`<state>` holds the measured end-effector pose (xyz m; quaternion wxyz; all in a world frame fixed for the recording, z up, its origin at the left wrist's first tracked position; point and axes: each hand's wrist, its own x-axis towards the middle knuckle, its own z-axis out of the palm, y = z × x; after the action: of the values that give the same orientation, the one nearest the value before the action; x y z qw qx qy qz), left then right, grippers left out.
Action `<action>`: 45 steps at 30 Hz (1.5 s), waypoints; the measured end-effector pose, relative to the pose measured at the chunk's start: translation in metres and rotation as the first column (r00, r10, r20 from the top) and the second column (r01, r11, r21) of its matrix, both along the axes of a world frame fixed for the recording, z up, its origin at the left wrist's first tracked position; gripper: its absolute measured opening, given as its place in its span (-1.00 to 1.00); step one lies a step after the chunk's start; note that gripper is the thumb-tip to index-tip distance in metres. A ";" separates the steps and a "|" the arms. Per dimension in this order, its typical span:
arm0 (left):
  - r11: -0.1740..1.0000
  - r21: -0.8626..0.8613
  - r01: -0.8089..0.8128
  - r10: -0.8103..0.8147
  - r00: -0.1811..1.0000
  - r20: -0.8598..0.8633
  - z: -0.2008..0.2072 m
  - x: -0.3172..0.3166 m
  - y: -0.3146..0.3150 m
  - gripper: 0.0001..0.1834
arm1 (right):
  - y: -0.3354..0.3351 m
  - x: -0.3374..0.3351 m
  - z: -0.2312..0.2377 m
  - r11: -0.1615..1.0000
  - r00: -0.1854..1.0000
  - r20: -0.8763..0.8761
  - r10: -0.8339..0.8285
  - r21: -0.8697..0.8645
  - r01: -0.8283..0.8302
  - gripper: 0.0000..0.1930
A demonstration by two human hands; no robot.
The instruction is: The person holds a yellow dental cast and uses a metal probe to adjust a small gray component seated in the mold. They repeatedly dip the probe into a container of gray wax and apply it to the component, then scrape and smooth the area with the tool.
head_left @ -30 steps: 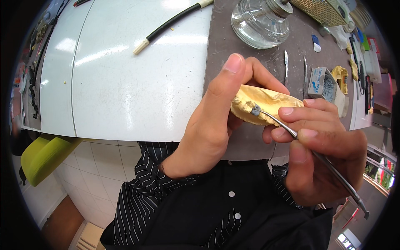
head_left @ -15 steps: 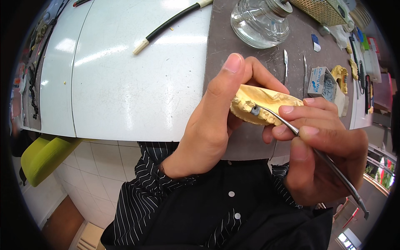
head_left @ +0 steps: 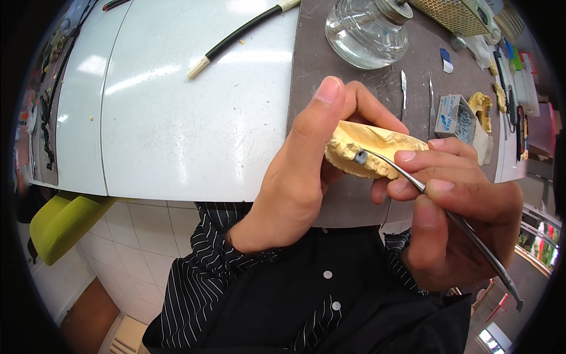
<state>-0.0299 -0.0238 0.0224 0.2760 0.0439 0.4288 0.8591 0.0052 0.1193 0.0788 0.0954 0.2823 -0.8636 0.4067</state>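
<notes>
A yellow dental cast (head_left: 377, 140) is gripped in my left hand (head_left: 303, 159), its row of teeth facing me. One tooth on it is grey wax (head_left: 360, 156) with a small dark hollow in its top. My right hand (head_left: 466, 218) is closed around a thin metal wax carver (head_left: 463, 224), like a pen. The carver's bent tip is at the grey tooth, touching it or just beside it. Some right fingers rest against the cast's right end. The carver's other end, a small angled blade, sticks out past the right hand at the lower right.
Beyond my hands stands a glass spirit burner (head_left: 367, 35). Two slim metal tools, a knife (head_left: 404, 94) and a second instrument (head_left: 431, 100), lie near an open box of grey wax (head_left: 454, 118). Another dental cast (head_left: 480, 109) sits behind it. A black tube (head_left: 244, 36) crosses the white tabletop.
Hardly anything differs. The carver and my right fingers have shifted very slightly to the right; the cast stays in my left hand.
</notes>
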 end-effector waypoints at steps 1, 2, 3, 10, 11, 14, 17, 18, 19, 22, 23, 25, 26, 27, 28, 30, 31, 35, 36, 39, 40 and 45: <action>1.000 0.002 0.012 -0.012 1.000 -0.006 0.001 -0.001 0.000 -0.25 | 0.000 0.001 0.001 1.000 1.000 -0.004 -0.009 0.008 0.009 -0.80; 1.000 -0.003 0.006 -0.006 1.000 -0.005 -0.001 0.000 0.000 -0.25 | 0.001 0.000 0.000 1.000 1.000 -0.004 -0.005 0.010 0.005 -0.80; 1.000 -0.008 0.000 0.000 1.000 -0.004 -0.002 0.000 -0.001 -0.25 | 0.000 0.000 -0.001 1.000 1.000 0.002 -0.003 0.003 0.003 -0.80; 1.000 -0.014 0.004 -0.004 1.000 0.020 0.003 0.000 -0.002 -0.26 | -0.001 0.000 0.004 1.000 0.999 0.040 0.009 0.015 -0.010 -0.78; 1.000 -0.020 0.001 -0.001 1.000 0.020 0.003 0.000 -0.001 -0.26 | 0.000 0.000 0.004 1.000 0.999 0.046 0.008 0.016 -0.009 -0.78; 0.999 -0.035 -0.010 0.011 1.000 0.020 0.004 0.000 -0.001 -0.26 | 0.000 0.000 0.005 1.000 0.998 0.066 0.015 0.012 -0.016 -0.79; 0.999 -0.031 -0.031 0.032 0.999 0.032 0.003 0.002 -0.002 -0.25 | -0.001 -0.001 0.004 1.000 0.998 0.064 0.024 0.018 -0.025 -0.79; 0.999 -0.028 -0.023 0.024 0.999 0.029 0.002 0.001 -0.001 -0.25 | -0.001 -0.001 0.004 1.000 0.998 0.059 0.021 0.018 -0.022 -0.79; 1.000 -0.025 -0.016 0.016 1.000 0.026 0.002 0.001 -0.001 -0.25 | -0.001 -0.001 0.004 1.000 0.998 0.054 0.018 0.017 -0.019 -0.78; 1.000 -0.027 -0.009 0.010 1.000 0.016 0.002 0.000 -0.002 -0.25 | -0.001 -0.001 0.003 1.000 0.999 0.045 0.017 0.008 -0.018 -0.78; 1.000 -0.028 -0.010 0.010 1.000 0.011 0.002 0.001 -0.003 -0.25 | -0.001 -0.001 0.003 1.000 0.999 0.044 0.020 0.014 -0.020 -0.78; 1.000 -0.027 -0.013 0.013 1.000 0.009 0.001 0.002 -0.003 -0.25 | -0.002 0.000 0.003 1.000 0.999 0.044 0.023 0.020 -0.024 -0.78; 1.000 -0.027 -0.012 0.012 1.000 0.012 0.001 0.001 -0.003 -0.25 | -0.002 -0.001 0.003 1.000 0.999 0.047 0.021 0.019 -0.022 -0.78; 1.000 -0.027 -0.011 0.012 1.000 0.016 0.002 0.000 -0.002 -0.25 | -0.001 -0.001 0.003 1.000 0.999 0.046 0.018 0.020 -0.019 -0.78; 1.000 -0.025 -0.012 0.012 1.000 0.023 0.002 0.000 -0.001 -0.25 | -0.001 -0.002 0.003 1.000 0.999 0.045 0.016 0.021 -0.017 -0.78; 1.000 -0.023 -0.018 0.019 1.000 0.025 0.003 0.001 -0.002 -0.25 | -0.002 -0.001 0.003 1.000 0.999 0.032 0.018 0.024 -0.019 -0.79; 1.000 -0.023 -0.020 0.021 1.000 0.023 0.002 0.001 -0.002 -0.25 | -0.002 -0.001 0.002 1.000 0.999 0.027 0.019 0.024 -0.019 -0.79; 1.000 -0.022 -0.021 0.021 1.000 0.016 0.002 0.001 -0.001 -0.25 | -0.001 -0.001 0.002 1.000 1.000 0.020 0.015 0.021 -0.016 -0.79; 0.999 -0.025 -0.024 0.024 1.000 0.017 0.002 0.001 -0.001 -0.25 | -0.002 -0.001 0.002 1.000 1.000 0.019 0.013 0.022 -0.014 -0.79; 0.999 -0.033 -0.028 0.029 0.999 0.021 0.003 0.001 -0.001 -0.24 | -0.002 -0.001 0.002 1.000 1.000 0.024 0.003 0.025 -0.004 -0.79; 0.999 -0.036 -0.029 0.029 0.999 0.024 0.003 0.001 -0.001 -0.24 | -0.002 -0.001 0.002 1.000 1.000 0.027 0.001 0.027 -0.001 -0.79; 0.999 -0.043 -0.026 0.027 0.999 0.027 0.003 0.001 -0.001 -0.24 | -0.002 -0.001 0.003 1.000 0.999 0.032 0.002 0.024 -0.003 -0.80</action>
<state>-0.0290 -0.0246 0.0258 0.2713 0.0205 0.4438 0.8538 0.0043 0.1173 0.0818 0.0774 0.2779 -0.8695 0.4009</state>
